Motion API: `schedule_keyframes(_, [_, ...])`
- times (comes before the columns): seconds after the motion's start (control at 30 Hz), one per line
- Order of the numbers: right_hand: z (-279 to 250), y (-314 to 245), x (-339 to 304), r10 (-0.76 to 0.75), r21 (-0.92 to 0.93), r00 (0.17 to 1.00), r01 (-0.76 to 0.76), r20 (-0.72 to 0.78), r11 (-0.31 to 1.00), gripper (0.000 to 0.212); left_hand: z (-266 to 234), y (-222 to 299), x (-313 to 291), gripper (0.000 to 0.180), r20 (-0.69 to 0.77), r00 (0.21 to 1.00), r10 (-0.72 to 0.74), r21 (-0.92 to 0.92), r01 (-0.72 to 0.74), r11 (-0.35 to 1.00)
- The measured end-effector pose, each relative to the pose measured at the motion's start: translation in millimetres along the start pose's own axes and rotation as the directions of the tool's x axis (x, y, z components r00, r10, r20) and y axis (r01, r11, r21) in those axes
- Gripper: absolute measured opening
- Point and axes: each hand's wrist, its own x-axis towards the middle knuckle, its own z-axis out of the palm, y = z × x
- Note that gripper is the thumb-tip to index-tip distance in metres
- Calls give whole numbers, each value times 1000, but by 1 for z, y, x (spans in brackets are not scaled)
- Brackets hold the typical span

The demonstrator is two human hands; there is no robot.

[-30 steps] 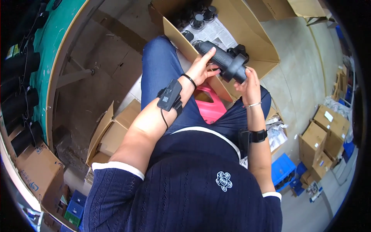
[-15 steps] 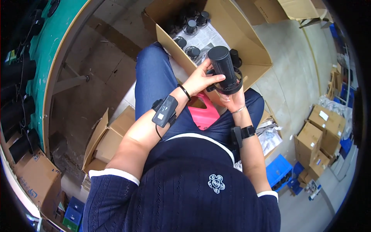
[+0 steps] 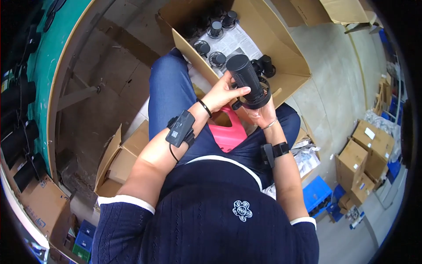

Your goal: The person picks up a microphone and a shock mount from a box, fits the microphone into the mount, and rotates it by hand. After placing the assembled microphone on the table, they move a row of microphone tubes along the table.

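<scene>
A black microphone (image 3: 244, 75) with a perforated cylindrical body sits in a round black shock mount (image 3: 259, 104), held in front of me and tilted with its top toward the far left. My left hand (image 3: 223, 93) grips it from the left side, thumb lying across the body near the mount. Beneath the mount, my right hand (image 3: 264, 115) supports the lower end; most of its fingers are hidden behind the mount. Just beyond, an open cardboard box (image 3: 288, 46) holds several similar black microphones (image 3: 215, 30) standing on newspaper (image 3: 239, 38).
A pink plastic stool (image 3: 228, 134) shows between my legs. On the left is a green-topped table (image 3: 66, 39) with black cylindrical items along it. Open cardboard cartons (image 3: 132, 147) stand beside me; a blue bin (image 3: 317, 193) and stacked boxes (image 3: 372, 136) lie to the right.
Both hands have shifted slightly left with the microphone, which now leans a little more toward the left. The box and its contents appear slightly displaced as the view moves.
</scene>
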Motion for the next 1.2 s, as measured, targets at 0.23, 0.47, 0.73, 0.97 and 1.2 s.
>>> schedule_keyframes(0.23, [-21,-19,1,-66,-108,985,50,-156,993,59,-1,-3,7,53,82,985,-152,-80,158,984])
schedule_keyframes(0.47, [-51,-55,-7,-128,-292,981,81,-146,953,59,8,5,29,56,28,974,-226,-100,228,969])
schedule_keyframes(0.73, [-123,-244,-186,-154,-837,835,-543,-528,-75,45,-25,-20,139,34,-303,923,-236,84,272,959])
schedule_keyframes(0.97, [-86,-295,-144,-372,-751,763,-624,-528,-215,32,-106,-78,249,58,-388,912,130,584,134,800])
schedule_keyframes(1.2, [-137,-249,90,18,-721,879,-379,-477,-580,33,-139,-144,321,76,-450,872,191,771,271,577])
